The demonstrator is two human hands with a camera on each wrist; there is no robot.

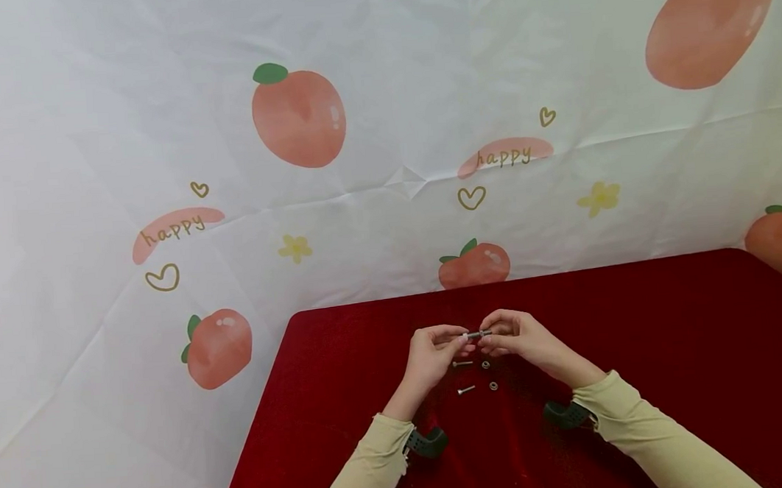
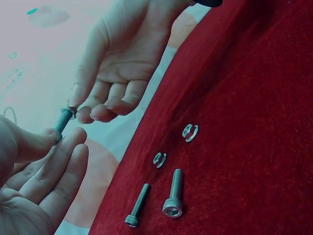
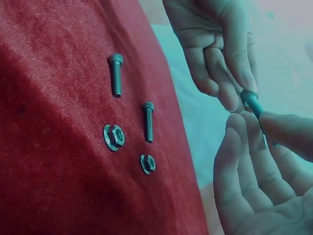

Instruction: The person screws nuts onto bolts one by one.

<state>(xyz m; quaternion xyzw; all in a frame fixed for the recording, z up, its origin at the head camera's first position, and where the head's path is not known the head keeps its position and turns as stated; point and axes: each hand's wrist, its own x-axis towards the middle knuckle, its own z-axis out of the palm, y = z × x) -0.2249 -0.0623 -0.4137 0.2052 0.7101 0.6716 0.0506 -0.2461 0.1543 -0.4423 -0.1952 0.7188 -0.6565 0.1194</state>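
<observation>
My left hand [image 1: 431,356] pinches the head end of a metal socket-head bolt [image 3: 255,105] between thumb and fingers. Facing it, my right hand [image 1: 518,340] pinches a nut [image 2: 72,112] at the bolt's threaded end; the fingertips hide much of it. Bolt and nut are in line, held roughly level above the red cloth in the head view. Below the hands lie two more socket-head bolts, a larger one [image 2: 174,196] and a smaller one [image 2: 138,205]. Beside them are a larger flanged nut [image 3: 114,137] and a smaller flanged nut [image 3: 147,164].
Red velvety cloth [image 1: 346,394] covers the table. Behind the table hangs a white backdrop [image 1: 377,237] printed with fruit, hearts and flowers. Both forearms, in pale yellow sleeves [image 1: 369,466], reach in from the front, with dark bands at the wrists.
</observation>
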